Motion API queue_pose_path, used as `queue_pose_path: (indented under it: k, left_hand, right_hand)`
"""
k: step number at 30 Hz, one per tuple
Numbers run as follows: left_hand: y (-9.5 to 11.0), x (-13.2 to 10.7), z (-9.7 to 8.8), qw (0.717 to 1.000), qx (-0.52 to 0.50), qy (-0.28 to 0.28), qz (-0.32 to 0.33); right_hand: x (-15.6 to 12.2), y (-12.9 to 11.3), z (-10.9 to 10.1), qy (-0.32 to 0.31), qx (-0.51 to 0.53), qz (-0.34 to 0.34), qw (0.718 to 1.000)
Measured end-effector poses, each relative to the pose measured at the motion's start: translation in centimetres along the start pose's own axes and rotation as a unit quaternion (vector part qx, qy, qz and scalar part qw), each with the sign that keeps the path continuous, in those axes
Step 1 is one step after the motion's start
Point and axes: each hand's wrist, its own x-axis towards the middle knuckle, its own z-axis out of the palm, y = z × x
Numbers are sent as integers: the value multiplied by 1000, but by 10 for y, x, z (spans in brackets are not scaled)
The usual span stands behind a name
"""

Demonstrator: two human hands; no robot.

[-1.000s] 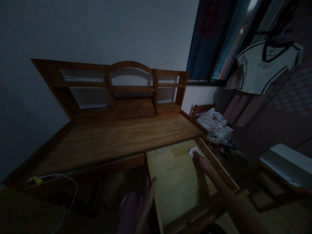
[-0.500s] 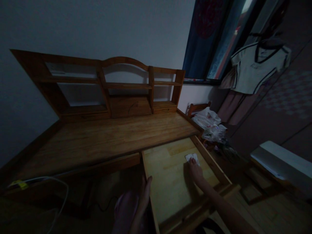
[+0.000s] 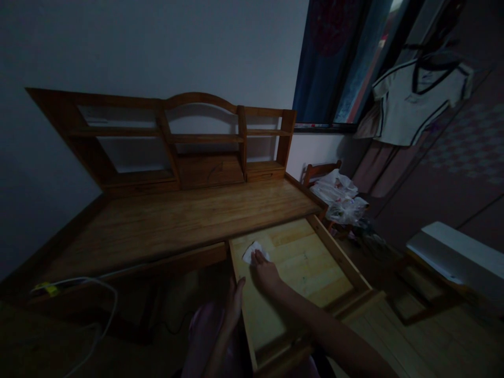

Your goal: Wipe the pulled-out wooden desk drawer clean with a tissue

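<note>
A pulled-out wooden drawer (image 3: 307, 265) juts from the front of the desk, its pale bottom bare around my arm. My right hand (image 3: 266, 273) presses a white cloth (image 3: 255, 252) flat on the drawer bottom, near the back left corner. The fingers lie over the cloth, which looks like a small folded wipe. Against the outside of the drawer's left wall, my left hand (image 3: 235, 302) holds the edge, thumb up at the rim; its lower fingers are hard to make out in the dim light.
Behind the drawer, the wooden desktop (image 3: 189, 210) carries a shelf unit (image 3: 208, 139). At left hangs a white cable (image 3: 114, 299). Plastic bags (image 3: 336, 191) sit on a chair to the right, below a hanging shirt (image 3: 417, 105). A white-topped stool (image 3: 452, 252) stands farther right.
My right hand has slid the white cloth leftward across the drawer bottom, from the right of its middle to the left wall. My left hand remains at the drawer's side.
</note>
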Motion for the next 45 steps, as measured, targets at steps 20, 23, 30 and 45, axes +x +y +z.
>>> queue_pose_path:
  k: [20,23,30,45]
  left_hand:
    - [37,-31,56,818,501,-15,283]
    - [25,-15,81,824,533,13,193]
    - [15,12,97,798,575,17,181]
    - [29,35,177,668,428,-420,441]
  right_hand:
    - [-240,163,-37,274,146,103,945]
    - [-263,136,-28,306,100,116,940]
    - [-258,98,-11,260,38,108,959]
    - [-257,118,1,264,-24,65,962]
